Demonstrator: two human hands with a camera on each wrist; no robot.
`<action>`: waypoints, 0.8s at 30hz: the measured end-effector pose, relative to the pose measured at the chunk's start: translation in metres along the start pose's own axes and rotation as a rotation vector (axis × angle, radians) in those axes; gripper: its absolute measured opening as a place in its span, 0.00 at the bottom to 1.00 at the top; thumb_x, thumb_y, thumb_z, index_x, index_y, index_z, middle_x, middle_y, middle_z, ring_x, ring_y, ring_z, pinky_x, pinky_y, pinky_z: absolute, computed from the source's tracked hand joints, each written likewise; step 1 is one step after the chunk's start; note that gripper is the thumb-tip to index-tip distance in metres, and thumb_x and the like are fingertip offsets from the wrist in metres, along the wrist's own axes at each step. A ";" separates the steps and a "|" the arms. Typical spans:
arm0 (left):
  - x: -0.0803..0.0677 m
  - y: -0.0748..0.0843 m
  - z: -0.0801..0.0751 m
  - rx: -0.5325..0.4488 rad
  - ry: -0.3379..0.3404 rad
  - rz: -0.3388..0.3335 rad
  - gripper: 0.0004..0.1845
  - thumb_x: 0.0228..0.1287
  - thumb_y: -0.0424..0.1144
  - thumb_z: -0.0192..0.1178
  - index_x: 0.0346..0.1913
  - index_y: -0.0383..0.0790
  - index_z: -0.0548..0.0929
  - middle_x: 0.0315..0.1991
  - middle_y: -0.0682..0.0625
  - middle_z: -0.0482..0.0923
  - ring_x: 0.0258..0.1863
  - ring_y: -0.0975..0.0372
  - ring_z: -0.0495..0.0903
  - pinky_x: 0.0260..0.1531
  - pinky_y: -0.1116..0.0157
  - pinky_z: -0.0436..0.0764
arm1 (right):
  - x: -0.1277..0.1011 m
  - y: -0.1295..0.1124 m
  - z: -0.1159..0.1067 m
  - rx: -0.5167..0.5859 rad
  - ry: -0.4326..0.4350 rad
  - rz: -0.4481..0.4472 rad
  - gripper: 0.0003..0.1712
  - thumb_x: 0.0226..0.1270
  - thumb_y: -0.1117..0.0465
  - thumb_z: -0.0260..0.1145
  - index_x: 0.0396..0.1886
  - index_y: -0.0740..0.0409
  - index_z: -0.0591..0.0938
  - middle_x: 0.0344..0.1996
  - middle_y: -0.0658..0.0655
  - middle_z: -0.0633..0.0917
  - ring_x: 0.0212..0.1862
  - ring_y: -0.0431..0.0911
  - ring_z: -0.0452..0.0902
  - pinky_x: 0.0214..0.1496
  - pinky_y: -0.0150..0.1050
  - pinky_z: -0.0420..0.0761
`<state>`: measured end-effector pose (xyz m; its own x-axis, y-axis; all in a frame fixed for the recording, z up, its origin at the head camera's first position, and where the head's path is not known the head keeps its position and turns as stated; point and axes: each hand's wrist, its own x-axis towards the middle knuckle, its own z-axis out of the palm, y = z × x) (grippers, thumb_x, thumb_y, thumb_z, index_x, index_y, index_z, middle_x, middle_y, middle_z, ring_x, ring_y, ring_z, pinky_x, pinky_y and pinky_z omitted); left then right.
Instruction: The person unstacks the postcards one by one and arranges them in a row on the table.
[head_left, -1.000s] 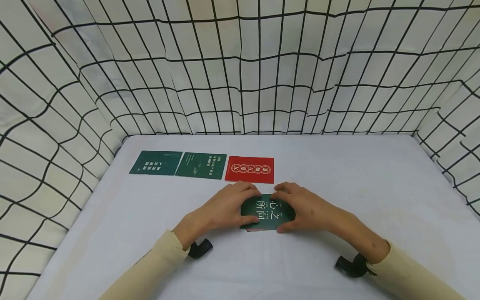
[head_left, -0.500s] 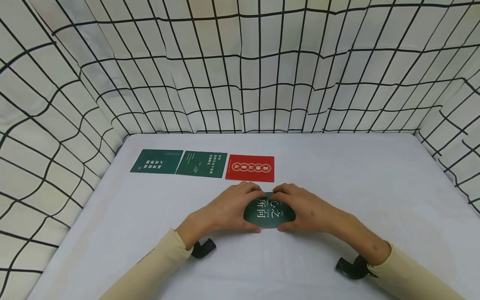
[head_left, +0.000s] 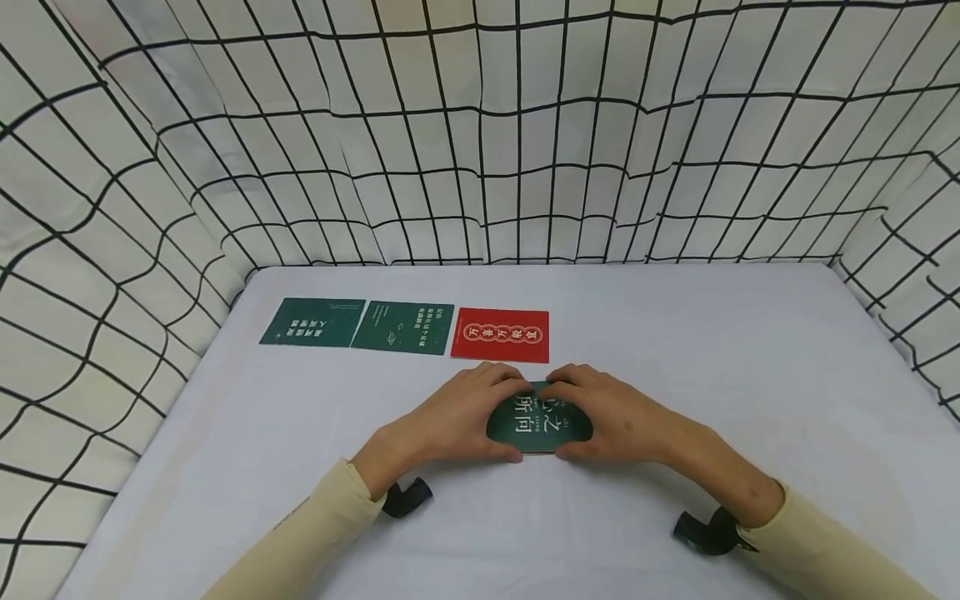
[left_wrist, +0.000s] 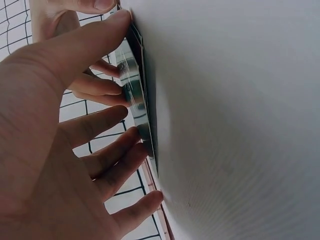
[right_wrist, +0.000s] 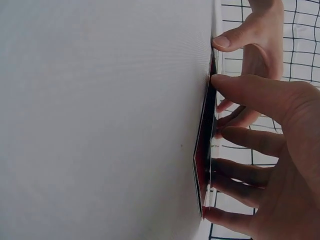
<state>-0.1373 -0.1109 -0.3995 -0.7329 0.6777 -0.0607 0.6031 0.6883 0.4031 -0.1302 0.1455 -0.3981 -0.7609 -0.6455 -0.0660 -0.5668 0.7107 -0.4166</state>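
A small stack of postcards (head_left: 537,429), the top one dark green with white Chinese characters, lies on the white table between both hands. My left hand (head_left: 465,415) holds its left part, thumb at the near edge and fingertips at the far edge. Mirroring it, my right hand (head_left: 621,419) holds the right part the same way. In the left wrist view, the cards (left_wrist: 132,82) fan slightly apart at the edge, over the table. Dark gaps and a red layer show among the cards (right_wrist: 204,145) in the right wrist view.
Beyond the hands lie three cards in a row: a dark green one (head_left: 313,322), another green one (head_left: 402,327) and a red one (head_left: 500,335). White cloth covers the table (head_left: 712,350). A black grid net (head_left: 517,117) over white fabric surrounds it at the back and sides.
My left thumb has slid from the top card's face to the near edge, and the left hand has moved slightly right. The red edge that stuck out below the stack is now hidden.
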 end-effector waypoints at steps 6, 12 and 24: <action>-0.001 -0.001 0.001 -0.005 0.000 -0.005 0.46 0.52 0.60 0.78 0.74 0.51 0.73 0.69 0.53 0.72 0.70 0.61 0.70 0.71 0.56 0.76 | 0.001 0.001 -0.001 0.019 -0.004 -0.004 0.40 0.54 0.46 0.83 0.67 0.44 0.80 0.66 0.52 0.78 0.66 0.49 0.75 0.65 0.51 0.84; 0.002 -0.002 -0.001 -0.031 0.005 -0.001 0.45 0.51 0.57 0.79 0.73 0.50 0.75 0.68 0.52 0.73 0.68 0.59 0.71 0.67 0.57 0.80 | 0.003 0.003 -0.003 0.041 -0.015 0.019 0.39 0.54 0.46 0.82 0.67 0.42 0.79 0.68 0.52 0.77 0.67 0.51 0.75 0.65 0.52 0.84; 0.004 -0.003 -0.004 -0.108 0.028 -0.007 0.42 0.51 0.54 0.80 0.70 0.50 0.78 0.68 0.53 0.73 0.67 0.60 0.73 0.65 0.60 0.82 | 0.003 0.005 -0.005 0.027 0.015 -0.006 0.40 0.54 0.44 0.82 0.67 0.45 0.80 0.69 0.54 0.76 0.68 0.52 0.75 0.64 0.52 0.85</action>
<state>-0.1434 -0.1113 -0.3980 -0.7465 0.6643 -0.0385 0.5617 0.6601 0.4988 -0.1369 0.1478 -0.3960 -0.7623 -0.6452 -0.0505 -0.5625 0.6992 -0.4413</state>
